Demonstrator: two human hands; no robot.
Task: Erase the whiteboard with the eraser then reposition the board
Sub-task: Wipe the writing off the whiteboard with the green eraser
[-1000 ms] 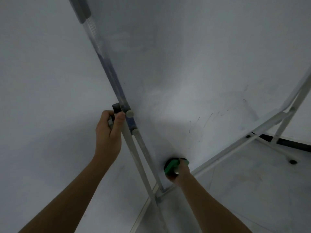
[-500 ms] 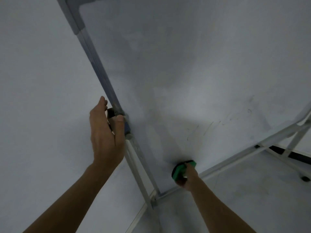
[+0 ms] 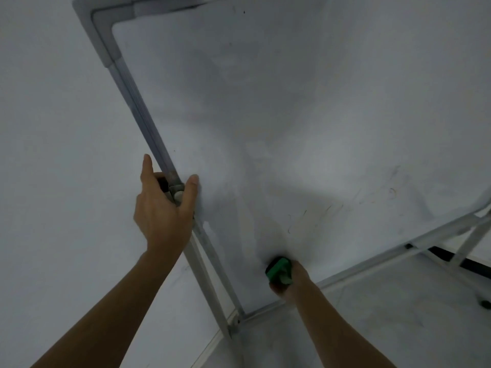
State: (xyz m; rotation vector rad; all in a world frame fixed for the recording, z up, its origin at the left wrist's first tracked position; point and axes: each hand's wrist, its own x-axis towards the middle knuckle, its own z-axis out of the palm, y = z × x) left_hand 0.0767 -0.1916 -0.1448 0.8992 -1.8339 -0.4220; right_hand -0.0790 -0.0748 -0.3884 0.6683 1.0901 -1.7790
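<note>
Two hands work one board. The green block eraser with a dark pad [image 3: 278, 269] sits pressed flat against the lower part of the large grey-white whiteboard in its pale metal frame [image 3: 305, 107], just above the bottom rail and near the lower left corner. The right hand [image 3: 288, 280] wraps it from below, its grip closed around the green body.

From that grip, the faint pen strokes [image 3: 313, 213] lie up and to the right, close by; more dim marks sit further right, toward the board's edge. I judge that the coming wipe has to travel up and rightward along the bottom rail to reach them.

The board's long left frame edge runs diagonally from the top corner down to the bottom joint. The left hand [image 3: 164, 208] is at its middle, thumb on the board face and fingers spread behind the rail; its grip looks loose, half open around a small clamp fitting [image 3: 177, 191], not clenched.

For the strokes, the right hand is plainly the nearer; the left seems placed to steady the frame. Behind the board, slanted metal stand legs [image 3: 467, 243] reach to the pale floor [image 3: 372, 314].
</note>
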